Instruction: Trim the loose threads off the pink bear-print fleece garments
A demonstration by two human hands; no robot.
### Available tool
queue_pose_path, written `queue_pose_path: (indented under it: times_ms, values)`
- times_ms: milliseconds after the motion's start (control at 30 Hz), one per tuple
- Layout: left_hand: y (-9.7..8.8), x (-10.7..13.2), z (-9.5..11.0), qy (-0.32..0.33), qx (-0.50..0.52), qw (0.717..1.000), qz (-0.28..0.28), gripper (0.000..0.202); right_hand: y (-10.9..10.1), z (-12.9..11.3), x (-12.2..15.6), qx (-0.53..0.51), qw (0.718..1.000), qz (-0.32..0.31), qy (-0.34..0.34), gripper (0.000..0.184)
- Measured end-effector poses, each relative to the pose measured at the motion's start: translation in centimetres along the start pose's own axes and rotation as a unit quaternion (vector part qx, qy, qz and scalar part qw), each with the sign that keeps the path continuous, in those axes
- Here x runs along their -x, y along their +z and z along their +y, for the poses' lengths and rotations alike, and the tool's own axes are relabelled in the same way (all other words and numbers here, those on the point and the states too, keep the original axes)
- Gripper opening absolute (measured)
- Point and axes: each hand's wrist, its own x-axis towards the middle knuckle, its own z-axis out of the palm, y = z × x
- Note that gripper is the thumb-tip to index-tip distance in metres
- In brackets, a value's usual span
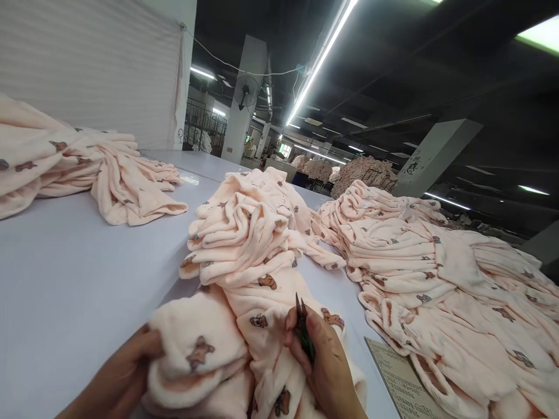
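Pale pink plush sat pinched in your left hand (131,361), the fingers mostly hidden behind the folded edge of the garment (196,326). Your right hand (325,349) was wrapped round dark snips (302,329), their points upward and slightly apart, just over the cloth; whether it also gripped fabric, I could not tell. The garment lay near, in the middle of the table (87,273), and ran toward the far side into a bunched mound (244,227); whether that was all one piece was unclear. By its look the cloth was soft, limp and light for its bulk, so it probably would have sagged wherever you left it unsupported; the fuzzy nap seemed grippy rather than slippery, and hardly fragile except to the blades. A doubled edge, like the one in your left fingers, looked the surest hold. Farther out, on the near right, a printed sheet (388,372) lay partly under a broad stack (437,262) of matching cloth, while another heap (126,186) lay to the left.
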Motion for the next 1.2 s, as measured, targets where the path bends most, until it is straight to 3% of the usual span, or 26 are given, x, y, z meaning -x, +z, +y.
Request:
queue_pose_path:
  times_ms: [67,167,233,333,467,567,667,733,800,900,967,1100,1200]
  values:
    - [-2.8,-0.5,-0.1,-0.042,0.063,0.996,0.046,0.068,0.1,0.0,0.0,0.059,0.998,0.001,-0.001,0.037]
    - [-4.1,-0.6,-1.5,-0.053,0.07,0.995,-0.037,0.06,0.6,-0.3,-0.1,0.134,0.991,-0.002,0.001,0.039]
    - [-2.8,0.0,-2.6,-0.012,0.01,0.993,-0.117,0.046,1.1,-0.7,-0.1,0.174,0.985,-0.018,-0.002,0.038]
    - [0.9,1.3,-3.3,0.052,-0.084,0.972,-0.215,0.035,1.9,-1.2,0.2,0.2,0.977,-0.067,-0.006,0.033]
    - [4.5,2.4,-3.1,0.1,-0.117,0.956,-0.248,0.031,2.8,-1.0,0.7,0.273,0.958,-0.078,0.032,0.034]
    - [4.5,1.7,-3.0,0.134,-0.11,0.956,-0.237,0.023,3.1,-0.1,0.7,0.311,0.95,-0.034,0.0,0.019]
    - [2.7,0.0,-2.9,0.071,-0.098,0.967,-0.222,0.017,3.0,0.4,0.4,0.257,0.966,0.02,-0.012,0.013]
    - [1.4,-1.0,-2.7,0.022,-0.113,0.969,-0.22,0.02,2.9,0.6,0.2,0.273,0.961,0.043,-0.028,0.009]
    - [0.5,-1.5,-2.4,-0.008,-0.132,0.961,-0.242,0.031,2.9,0.6,0.0,0.354,0.933,0.036,-0.051,0.014]
    - [0.2,-1.5,-2.2,-0.035,-0.12,0.959,-0.253,0.038,3.1,0.5,-0.2,0.504,0.862,-0.038,-0.04,0.035]
    - [0.6,-1.2,-2.1,-0.053,-0.091,0.967,-0.234,0.033,3.2,0.3,-0.1,0.531,0.845,-0.063,-0.02,0.037]
    - [1.4,-1.1,-2.2,-0.066,-0.064,0.971,-0.222,0.035,3.2,-0.4,0.1,0.421,0.905,-0.008,-0.056,0.016]
    - [1.7,-1.2,-2.4,-0.057,-0.064,0.97,-0.226,0.04,3.1,-0.9,0.2,0.382,0.916,-0.042,-0.114,0.017]
